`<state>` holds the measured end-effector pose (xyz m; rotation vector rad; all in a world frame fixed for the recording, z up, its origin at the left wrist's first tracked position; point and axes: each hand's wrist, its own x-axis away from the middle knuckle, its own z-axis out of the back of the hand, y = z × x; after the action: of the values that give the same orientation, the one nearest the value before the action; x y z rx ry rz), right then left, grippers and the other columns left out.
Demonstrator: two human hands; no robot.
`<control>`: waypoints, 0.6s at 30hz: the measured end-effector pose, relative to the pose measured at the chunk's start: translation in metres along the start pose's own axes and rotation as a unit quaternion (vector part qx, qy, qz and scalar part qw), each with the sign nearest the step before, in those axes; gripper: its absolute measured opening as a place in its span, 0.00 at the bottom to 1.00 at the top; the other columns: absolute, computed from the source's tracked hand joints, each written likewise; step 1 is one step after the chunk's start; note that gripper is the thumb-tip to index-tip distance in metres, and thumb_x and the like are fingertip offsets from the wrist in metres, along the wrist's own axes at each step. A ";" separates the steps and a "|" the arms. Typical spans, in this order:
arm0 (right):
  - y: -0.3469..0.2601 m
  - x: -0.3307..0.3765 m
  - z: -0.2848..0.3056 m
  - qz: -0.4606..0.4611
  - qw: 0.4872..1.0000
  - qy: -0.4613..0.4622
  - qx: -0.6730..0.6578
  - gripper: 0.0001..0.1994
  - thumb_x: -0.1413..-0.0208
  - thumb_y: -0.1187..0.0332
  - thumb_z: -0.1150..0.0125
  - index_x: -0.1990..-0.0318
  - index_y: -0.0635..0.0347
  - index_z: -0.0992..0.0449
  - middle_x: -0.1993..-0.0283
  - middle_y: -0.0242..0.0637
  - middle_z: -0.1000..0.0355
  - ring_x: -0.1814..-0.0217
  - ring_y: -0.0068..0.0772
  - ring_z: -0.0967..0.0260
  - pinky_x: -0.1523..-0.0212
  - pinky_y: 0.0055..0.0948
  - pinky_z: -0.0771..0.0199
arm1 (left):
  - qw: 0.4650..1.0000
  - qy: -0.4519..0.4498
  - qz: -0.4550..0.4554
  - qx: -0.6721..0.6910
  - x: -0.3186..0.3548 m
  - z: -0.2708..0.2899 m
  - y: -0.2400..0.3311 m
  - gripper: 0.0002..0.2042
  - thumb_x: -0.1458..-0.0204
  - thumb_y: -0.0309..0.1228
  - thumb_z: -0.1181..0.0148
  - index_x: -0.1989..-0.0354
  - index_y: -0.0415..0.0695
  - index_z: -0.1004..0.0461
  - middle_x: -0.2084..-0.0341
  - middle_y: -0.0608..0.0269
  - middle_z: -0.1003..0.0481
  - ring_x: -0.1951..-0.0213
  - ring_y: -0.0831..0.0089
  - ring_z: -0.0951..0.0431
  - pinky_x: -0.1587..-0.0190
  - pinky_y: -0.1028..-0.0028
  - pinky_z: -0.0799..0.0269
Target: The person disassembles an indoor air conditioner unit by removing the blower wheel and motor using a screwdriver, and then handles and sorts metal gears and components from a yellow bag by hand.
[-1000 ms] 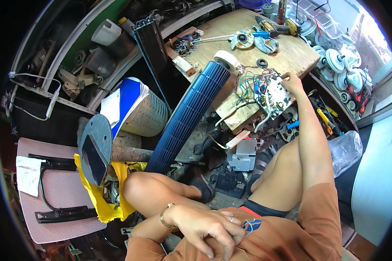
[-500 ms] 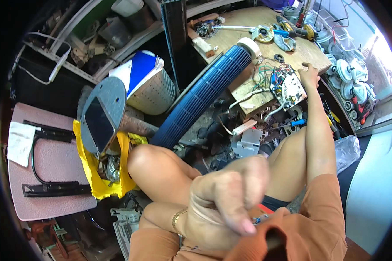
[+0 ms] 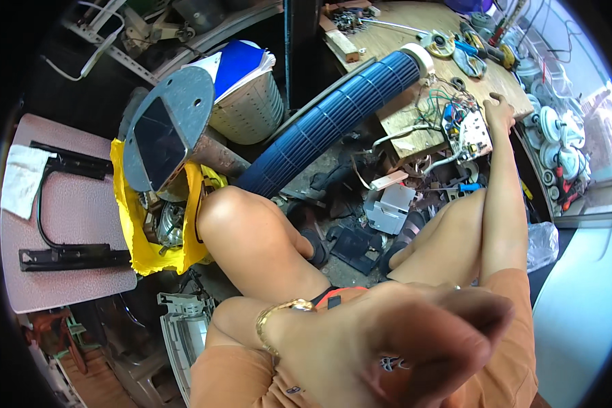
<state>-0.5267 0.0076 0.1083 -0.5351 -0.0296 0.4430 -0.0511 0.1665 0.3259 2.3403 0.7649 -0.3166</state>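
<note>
My right hand (image 3: pixel 500 109) reaches out to the edge of a wooden workbench (image 3: pixel 394 41). It rests beside a white circuit board (image 3: pixel 466 130) with a tangle of coloured wires, and nothing shows in its grasp. My left hand (image 3: pixel 401 333) is raised close to the camera at the bottom and is blurred, with a gold bracelet (image 3: pixel 279 318) on the wrist. Its fingers look curled together, and what they hold, if anything, is hidden. My bare knees and orange shirt fill the lower middle.
A long blue cylindrical fan wheel (image 3: pixel 333 122) leans against the bench. On the left are a white basket (image 3: pixel 248 109), a grey round plate (image 3: pixel 163 129) over a yellow cloth (image 3: pixel 132 224), and a pink table (image 3: pixel 68 217). Round white parts (image 3: pixel 551 129) are stacked on the right, and scrap covers the floor.
My left hand has risen from my lap toward the camera and now fills the bottom of the view. My right hand has stayed by the circuit board.
</note>
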 end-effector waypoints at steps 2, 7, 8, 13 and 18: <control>-0.004 0.003 -0.003 0.011 1.000 -0.005 -0.006 0.25 0.48 0.55 0.36 0.39 0.30 0.25 0.29 0.42 0.41 0.26 0.62 0.48 0.33 0.69 0.46 | 0.999 -0.024 0.030 0.001 -0.002 0.004 0.004 0.10 0.51 0.26 0.27 0.73 0.43 0.26 0.74 0.64 0.27 0.70 0.75 0.27 0.64 0.75 0.32; -0.017 -0.019 -0.014 0.066 0.997 0.043 0.026 0.24 0.46 0.51 0.36 0.39 0.30 0.25 0.28 0.42 0.41 0.27 0.62 0.48 0.33 0.70 0.45 | 0.981 -0.136 0.135 -0.024 -0.017 0.016 0.016 0.09 0.51 0.24 0.29 0.71 0.41 0.26 0.73 0.63 0.25 0.69 0.75 0.23 0.63 0.75 0.28; -0.016 -0.028 -0.017 0.106 0.991 0.067 0.038 0.24 0.46 0.50 0.35 0.40 0.31 0.24 0.28 0.42 0.42 0.27 0.62 0.47 0.34 0.69 0.43 | 0.974 -0.171 0.145 -0.044 -0.022 0.022 0.020 0.09 0.51 0.24 0.29 0.70 0.41 0.26 0.73 0.63 0.25 0.69 0.75 0.23 0.63 0.75 0.27; -0.076 -0.063 -0.043 0.322 0.942 0.075 0.053 0.31 0.49 0.46 0.29 0.40 0.49 0.26 0.39 0.49 0.30 0.38 0.61 0.32 0.40 0.55 0.30 | 0.775 -0.426 0.216 -0.414 -0.060 0.081 0.064 0.18 0.50 0.44 0.32 0.58 0.46 0.26 0.61 0.61 0.29 0.53 0.57 0.28 0.55 0.58 0.42; -0.148 -0.092 -0.084 0.405 0.907 0.020 0.114 0.37 0.53 0.51 0.24 0.37 0.59 0.31 0.40 0.55 0.29 0.41 0.62 0.29 0.43 0.50 0.26 | 0.612 -0.174 0.175 -0.752 -0.066 0.136 0.096 0.18 0.48 0.43 0.31 0.51 0.52 0.25 0.59 0.64 0.29 0.52 0.62 0.28 0.50 0.62 0.42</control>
<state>-0.5390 -0.1858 0.1175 -0.3018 0.2934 1.2336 -0.0503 -0.0105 0.2981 0.6786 0.1165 0.0956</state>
